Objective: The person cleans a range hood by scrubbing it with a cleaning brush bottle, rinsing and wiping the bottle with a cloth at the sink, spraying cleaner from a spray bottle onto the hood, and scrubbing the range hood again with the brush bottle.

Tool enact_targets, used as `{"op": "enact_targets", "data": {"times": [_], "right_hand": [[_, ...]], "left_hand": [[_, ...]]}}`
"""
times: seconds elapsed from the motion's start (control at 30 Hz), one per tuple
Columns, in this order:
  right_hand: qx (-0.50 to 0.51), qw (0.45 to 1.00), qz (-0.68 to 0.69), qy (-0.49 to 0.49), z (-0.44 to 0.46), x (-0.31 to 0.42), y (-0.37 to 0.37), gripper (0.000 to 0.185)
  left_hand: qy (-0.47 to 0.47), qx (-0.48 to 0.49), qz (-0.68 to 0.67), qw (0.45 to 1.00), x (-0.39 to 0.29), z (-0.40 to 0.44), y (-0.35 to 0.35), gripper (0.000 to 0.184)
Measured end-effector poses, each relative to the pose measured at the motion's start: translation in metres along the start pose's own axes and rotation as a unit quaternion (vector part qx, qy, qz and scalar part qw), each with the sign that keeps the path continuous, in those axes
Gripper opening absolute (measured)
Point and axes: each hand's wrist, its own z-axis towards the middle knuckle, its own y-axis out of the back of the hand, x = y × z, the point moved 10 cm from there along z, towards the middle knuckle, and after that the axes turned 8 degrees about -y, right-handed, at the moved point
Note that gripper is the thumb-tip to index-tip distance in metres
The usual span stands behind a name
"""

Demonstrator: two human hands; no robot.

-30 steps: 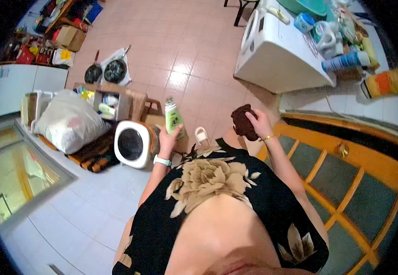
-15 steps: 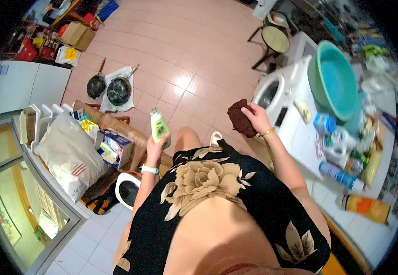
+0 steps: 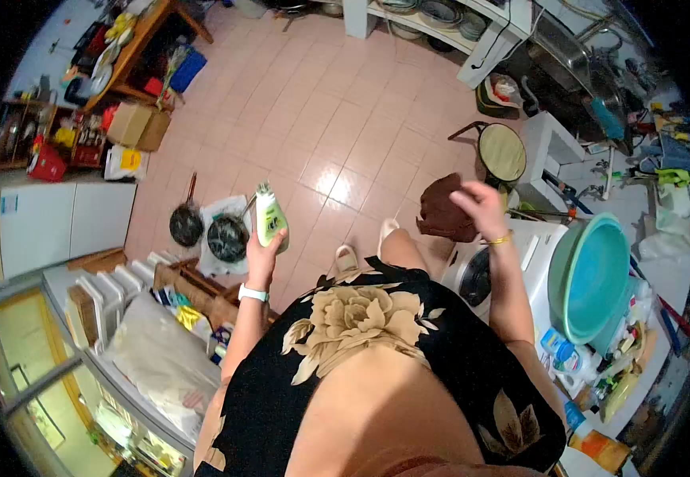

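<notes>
A green and white bottle (image 3: 268, 216) stands upright in my left hand (image 3: 262, 256), its fingers wrapped round the lower part. At the right, my right hand (image 3: 481, 208) is shut on a dark brown cloth (image 3: 442, 211), which hangs spread out from the fingers above the floor. The cloth is near the front of the white washing machine (image 3: 512, 246). A gold bracelet is on my right wrist and a pale watch band on my left.
A round stool (image 3: 502, 151) stands ahead right; a green basin (image 3: 591, 278) and bottles are on the right. Two pans (image 3: 227, 237) lie on the floor at left, beyond a stuffed white bag (image 3: 158, 350). A low shelf (image 3: 432, 28) is at the far end.
The view has moved forward into the room, past the wooden door and the bin. The brown cloth, bunched up before, now hangs more open from my right hand. My left hand still holds the bottle.
</notes>
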Motion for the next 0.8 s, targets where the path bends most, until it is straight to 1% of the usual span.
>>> {"op": "enact_targets", "data": {"times": [0.03, 0.07, 0.1, 0.13, 0.17, 0.2, 0.23, 0.27, 0.3, 0.37, 0.4, 0.43, 0.5, 0.53, 0.57, 0.63, 0.7, 0.73, 0.77, 0.8], "right_hand": [[-0.021, 0.998, 0.065, -0.010, 0.012, 0.018, 0.025, 0.037], [-0.001, 0.938, 0.344, 0.048, 0.036, 0.026, 0.052, 0.039], [0.068, 0.850, 0.516, 0.073, 0.060, 0.054, 0.052, 0.049], [0.126, 0.821, 0.553, 0.058, 0.078, 0.092, 0.037, 0.052], [0.122, 0.861, 0.494, 0.015, 0.106, 0.079, 0.032, 0.055], [0.123, 0.894, 0.431, -0.027, 0.134, 0.066, 0.028, 0.058], [0.052, 0.961, 0.257, -0.084, 0.178, 0.021, 0.037, 0.060], [0.112, 0.917, 0.359, -0.137, 0.194, 0.038, 0.019, 0.057], [0.168, 0.850, 0.457, -0.201, 0.198, 0.055, -0.011, 0.055], [0.128, 0.864, 0.456, -0.172, 0.243, 0.067, 0.001, 0.051], [0.100, 0.861, 0.459, -0.193, 0.267, 0.061, 0.011, 0.048], [0.092, 0.861, 0.460, -0.197, 0.286, 0.062, 0.030, 0.048], [0.071, 0.894, 0.397, -0.195, 0.317, 0.068, 0.064, 0.047], [0.047, 0.896, 0.403, -0.178, 0.335, 0.071, 0.085, 0.045], [-0.002, 0.909, 0.389, -0.149, 0.365, 0.061, 0.111, 0.044], [-0.064, 0.925, 0.355, -0.120, 0.405, 0.078, 0.163, 0.044], [-0.093, 0.927, 0.356, -0.075, 0.450, 0.065, 0.207, 0.048], [-0.187, 0.933, 0.294, -0.091, 0.461, 0.058, 0.237, 0.057], [-0.195, 0.932, 0.291, -0.091, 0.485, 0.056, 0.260, 0.057], [-0.291, 0.921, 0.232, -0.112, 0.493, 0.043, 0.293, 0.062]], "left_hand": [[-0.005, 0.018, -0.009, 1.000, -0.023, 0.026, -0.014, 0.040], [-0.001, 0.014, -0.017, 1.000, -0.035, 0.052, -0.028, 0.039], [-0.007, 0.022, -0.017, 1.000, -0.049, 0.082, -0.048, 0.039], [-0.009, 0.034, -0.050, 0.998, -0.063, 0.107, -0.069, 0.041], [-0.004, 0.043, -0.080, 0.996, -0.073, 0.124, -0.089, 0.044], [-0.010, 0.030, -0.040, 0.999, -0.073, 0.143, -0.104, 0.044], [-0.023, 0.018, 0.001, 1.000, -0.079, 0.168, -0.119, 0.043], [0.011, 0.011, 0.007, 1.000, -0.107, 0.174, -0.136, 0.043], [0.026, 0.021, 0.017, 0.999, -0.107, 0.180, -0.144, 0.043], [0.032, 0.052, -0.050, 0.997, -0.117, 0.226, -0.181, 0.042], [0.036, 0.073, -0.038, 0.996, -0.124, 0.246, -0.194, 0.041], [0.056, 0.075, -0.057, 0.994, -0.129, 0.261, -0.204, 0.041], [0.041, 0.045, -0.077, 0.995, -0.146, 0.285, -0.211, 0.042], [0.035, 0.051, -0.075, 0.995, -0.155, 0.303, -0.218, 0.042], [0.037, 0.066, -0.068, 0.995, -0.163, 0.329, -0.230, 0.042], [0.044, 0.088, -0.054, 0.994, -0.175, 0.372, -0.254, 0.042], [0.051, 0.135, -0.019, 0.989, -0.199, 0.423, -0.293, 0.042], [0.043, 0.167, -0.024, 0.985, -0.216, 0.444, -0.319, 0.044], [0.042, 0.175, -0.027, 0.983, -0.234, 0.474, -0.348, 0.044], [0.044, 0.229, -0.010, 0.972, -0.248, 0.494, -0.381, 0.044]]}}
